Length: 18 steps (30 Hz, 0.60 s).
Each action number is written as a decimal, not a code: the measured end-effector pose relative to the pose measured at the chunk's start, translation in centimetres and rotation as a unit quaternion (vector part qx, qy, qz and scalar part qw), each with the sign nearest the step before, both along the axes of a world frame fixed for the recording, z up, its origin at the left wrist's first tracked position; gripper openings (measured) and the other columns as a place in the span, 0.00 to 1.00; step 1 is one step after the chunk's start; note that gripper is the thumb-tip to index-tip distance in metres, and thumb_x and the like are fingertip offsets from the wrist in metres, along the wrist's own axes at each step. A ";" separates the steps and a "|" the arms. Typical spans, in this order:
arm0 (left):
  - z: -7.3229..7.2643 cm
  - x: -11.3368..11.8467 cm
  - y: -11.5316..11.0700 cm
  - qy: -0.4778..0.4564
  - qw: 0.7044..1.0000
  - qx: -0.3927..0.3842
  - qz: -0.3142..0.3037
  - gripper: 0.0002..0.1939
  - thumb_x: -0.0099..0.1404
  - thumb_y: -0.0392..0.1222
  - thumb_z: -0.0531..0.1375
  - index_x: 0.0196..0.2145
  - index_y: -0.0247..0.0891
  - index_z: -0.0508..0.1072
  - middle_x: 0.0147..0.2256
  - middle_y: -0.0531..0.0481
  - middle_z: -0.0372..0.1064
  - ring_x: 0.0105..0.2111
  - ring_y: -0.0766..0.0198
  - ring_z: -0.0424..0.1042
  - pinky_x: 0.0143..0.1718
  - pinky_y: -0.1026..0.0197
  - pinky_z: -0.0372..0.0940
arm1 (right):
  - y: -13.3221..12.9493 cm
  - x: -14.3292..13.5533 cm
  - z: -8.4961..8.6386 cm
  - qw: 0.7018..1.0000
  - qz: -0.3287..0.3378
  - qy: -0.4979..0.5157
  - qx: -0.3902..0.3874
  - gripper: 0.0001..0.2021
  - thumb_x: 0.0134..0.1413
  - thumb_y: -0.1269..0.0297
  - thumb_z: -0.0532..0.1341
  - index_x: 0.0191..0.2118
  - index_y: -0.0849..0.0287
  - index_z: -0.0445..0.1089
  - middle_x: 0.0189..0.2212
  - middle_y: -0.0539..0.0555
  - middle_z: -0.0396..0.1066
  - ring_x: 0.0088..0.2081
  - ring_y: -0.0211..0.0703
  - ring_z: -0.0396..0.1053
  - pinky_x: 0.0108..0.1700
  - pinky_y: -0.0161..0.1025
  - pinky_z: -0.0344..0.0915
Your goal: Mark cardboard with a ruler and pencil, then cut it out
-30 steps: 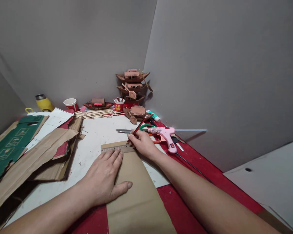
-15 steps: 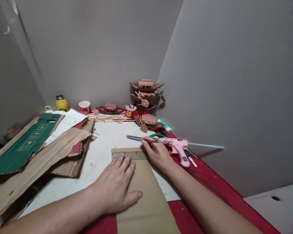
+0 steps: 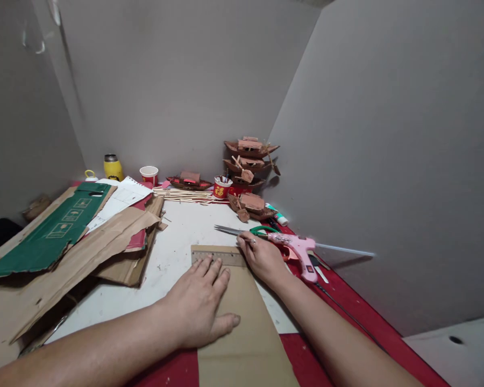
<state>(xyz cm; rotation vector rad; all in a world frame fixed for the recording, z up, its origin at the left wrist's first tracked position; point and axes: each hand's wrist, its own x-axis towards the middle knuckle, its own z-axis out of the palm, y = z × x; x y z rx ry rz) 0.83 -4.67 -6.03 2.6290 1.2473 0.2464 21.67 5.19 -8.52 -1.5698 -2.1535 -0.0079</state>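
My left hand (image 3: pixel 204 306) lies flat with fingers stretched out, its fingertips pressing a clear ruler (image 3: pixel 199 256) onto a strip of brown cardboard (image 3: pixel 246 322). The ruler crosses the strip near its far end. My right hand (image 3: pixel 264 258) is closed in a pinch at the ruler's right end, around a thin pen (image 3: pixel 253 241) that is mostly hidden by the fingers. Just beyond it lie scissors with green handles (image 3: pixel 262 231), their blades pointing left. A pink hot glue gun (image 3: pixel 302 247) with a glue stick in its back rests to the right of that hand.
Torn cardboard sheets (image 3: pixel 116 231), one green piece (image 3: pixel 60 226) and papers (image 3: pixel 125 196) are piled at left. Along the back stand a yellow bottle (image 3: pixel 113 167), paper cups (image 3: pixel 149 174), wooden sticks (image 3: pixel 183 194) and several model boats (image 3: pixel 252 148). Grey walls enclose the table.
The view has shifted slightly, moving things a little to the right. The pen in my right hand has swung from lying sideways to pointing more toward me. My left hand stays on the ruler.
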 end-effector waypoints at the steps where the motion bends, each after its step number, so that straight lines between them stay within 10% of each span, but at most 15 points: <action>1: -0.1 0.0 0.0 -0.007 1.000 -0.001 0.002 0.41 0.65 0.62 0.52 0.65 0.27 0.56 0.66 0.29 0.45 0.66 0.38 0.45 0.64 0.40 0.49 | 0.0 0.0 0.0 1.000 -0.001 -0.004 0.004 0.15 0.66 0.58 0.48 0.39 0.56 0.70 0.30 0.56 0.76 0.33 0.49 0.74 0.30 0.37 0.57; 18: -0.5 -0.6 -0.3 -0.050 0.998 -0.028 0.001 0.43 0.64 0.61 0.54 0.65 0.26 0.55 0.67 0.28 0.43 0.67 0.38 0.42 0.65 0.44 0.46 | 0.6 0.2 -1.3 0.997 -0.005 -0.054 0.058 0.16 0.65 0.57 0.47 0.39 0.56 0.70 0.30 0.56 0.77 0.32 0.50 0.74 0.29 0.39 0.58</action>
